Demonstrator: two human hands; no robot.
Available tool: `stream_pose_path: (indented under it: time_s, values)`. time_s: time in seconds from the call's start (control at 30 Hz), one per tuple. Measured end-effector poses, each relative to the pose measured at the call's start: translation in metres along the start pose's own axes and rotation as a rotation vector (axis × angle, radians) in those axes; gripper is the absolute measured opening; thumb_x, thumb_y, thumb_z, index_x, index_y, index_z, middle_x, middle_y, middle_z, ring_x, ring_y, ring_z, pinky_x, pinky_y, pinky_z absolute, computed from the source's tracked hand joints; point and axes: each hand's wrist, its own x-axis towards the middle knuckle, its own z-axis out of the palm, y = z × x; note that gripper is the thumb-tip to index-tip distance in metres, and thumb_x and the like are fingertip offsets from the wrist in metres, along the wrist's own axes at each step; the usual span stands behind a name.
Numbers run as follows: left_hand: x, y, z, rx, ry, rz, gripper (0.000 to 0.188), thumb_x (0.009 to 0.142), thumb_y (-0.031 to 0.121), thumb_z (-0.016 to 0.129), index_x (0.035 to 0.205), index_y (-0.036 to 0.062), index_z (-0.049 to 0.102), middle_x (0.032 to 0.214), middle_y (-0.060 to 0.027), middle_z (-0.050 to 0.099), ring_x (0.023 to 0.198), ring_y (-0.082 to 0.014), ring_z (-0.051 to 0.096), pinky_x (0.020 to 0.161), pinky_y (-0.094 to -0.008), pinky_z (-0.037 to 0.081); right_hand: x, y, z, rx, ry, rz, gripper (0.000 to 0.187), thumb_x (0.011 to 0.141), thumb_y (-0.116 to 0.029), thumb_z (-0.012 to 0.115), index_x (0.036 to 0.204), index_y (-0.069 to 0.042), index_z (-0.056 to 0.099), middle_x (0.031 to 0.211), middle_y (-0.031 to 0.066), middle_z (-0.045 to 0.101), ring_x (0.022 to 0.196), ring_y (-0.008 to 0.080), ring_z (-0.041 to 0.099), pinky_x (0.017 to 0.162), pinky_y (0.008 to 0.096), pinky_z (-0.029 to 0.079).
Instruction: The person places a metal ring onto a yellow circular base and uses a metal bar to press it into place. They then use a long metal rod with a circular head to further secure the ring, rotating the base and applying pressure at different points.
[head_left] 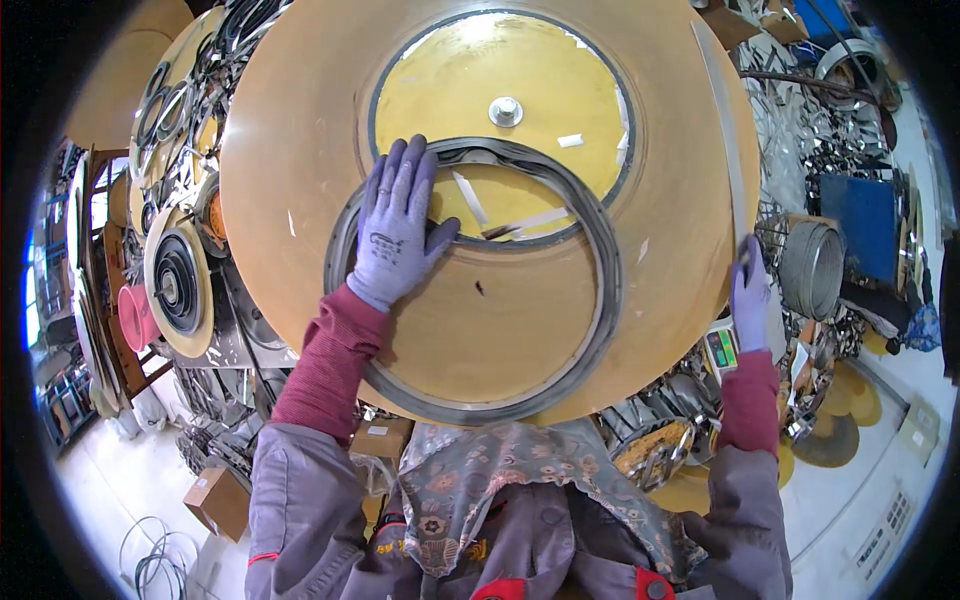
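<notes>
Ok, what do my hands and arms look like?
Your left hand and right hand wear pale lavender gloves, the left with dark printing on its back. Maroon knit cuffs run from gloves to grey jacket sleeves, the left trimmed red.

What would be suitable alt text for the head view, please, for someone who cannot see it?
A gloved left hand lies flat on a dark grey ring that rests on a round tan table, overlapping a yellow disc with a central bolt. The gloved right hand holds the near end of a long grey strip along the table's right edge.
</notes>
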Motion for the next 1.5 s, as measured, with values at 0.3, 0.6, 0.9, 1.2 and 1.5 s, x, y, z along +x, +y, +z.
stream_pose_path:
  time_s: [0.3, 0.6, 0.9, 1.2, 1.5]
  values:
    - [0.000, -0.018, -0.016, 0.253, 0.186, -0.220, 0.089, 0.073, 0.039, 0.070, 0.140, -0.0046, 0.031, 0.146, -0.0243, 0.030, 0.136, -0.0430, 0.026, 0.113, -0.0539, 0.016, -0.018, -0.082, -0.034, 1.022, -0.201, 0.230, 0.027, 0.091, -0.019, 0.054, 0.113, -0.004, 0.054, 0.079, 0.0021, 0.054, 0.075, 0.0106, 0.052, 0.067, 0.0266, 0.043]
    - [0.006, 0.070, 0.031, -0.213, 0.331, -0.596, 0.123, 0.050, 0.042, 0.086, 0.144, -0.0037, 0.020, 0.149, -0.0256, 0.023, 0.138, -0.0446, 0.020, 0.113, -0.0523, 0.015, 0.039, -0.282, -0.007, 0.542, -0.476, -0.477, 0.016, 0.086, -0.006, 0.054, 0.097, 0.002, 0.062, 0.109, 0.0142, 0.059, 0.086, 0.0189, 0.061, 0.072, 0.0282, 0.049]
    - [0.031, 0.026, 0.004, -0.208, 0.276, -0.412, 0.138, 0.044, 0.053, 0.087, 0.145, -0.0056, 0.015, 0.149, -0.0278, 0.019, 0.139, -0.0482, 0.014, 0.113, -0.0560, 0.011, -0.007, -0.282, 0.089, 0.761, -0.247, -0.458, 0.015, 0.085, 0.007, 0.057, 0.099, 0.003, 0.062, 0.108, 0.0149, 0.059, 0.089, 0.0188, 0.063, 0.069, 0.0278, 0.058]
    - [0.044, -0.002, 0.017, -0.179, 0.192, -0.336, 0.142, 0.042, 0.060, 0.085, 0.146, -0.0050, 0.013, 0.150, -0.0266, 0.015, 0.139, -0.0473, 0.012, 0.114, -0.0557, 0.010, -0.013, -0.278, 0.103, 0.672, -0.181, -0.464, 0.017, 0.083, 0.008, 0.059, 0.098, 0.001, 0.063, 0.108, 0.0155, 0.061, 0.091, 0.0199, 0.063, 0.071, 0.0280, 0.058]
    - [0.044, -0.014, 0.011, -0.100, 0.193, -0.373, 0.141, 0.042, 0.065, 0.083, 0.144, -0.0071, 0.017, 0.150, -0.0261, 0.017, 0.140, -0.0459, 0.012, 0.114, -0.0544, 0.010, -0.022, -0.287, 0.105, 0.369, -0.101, -0.659, 0.020, 0.080, 0.008, 0.061, 0.097, -0.002, 0.064, 0.105, 0.0142, 0.062, 0.097, 0.0253, 0.062, 0.083, 0.0347, 0.052]
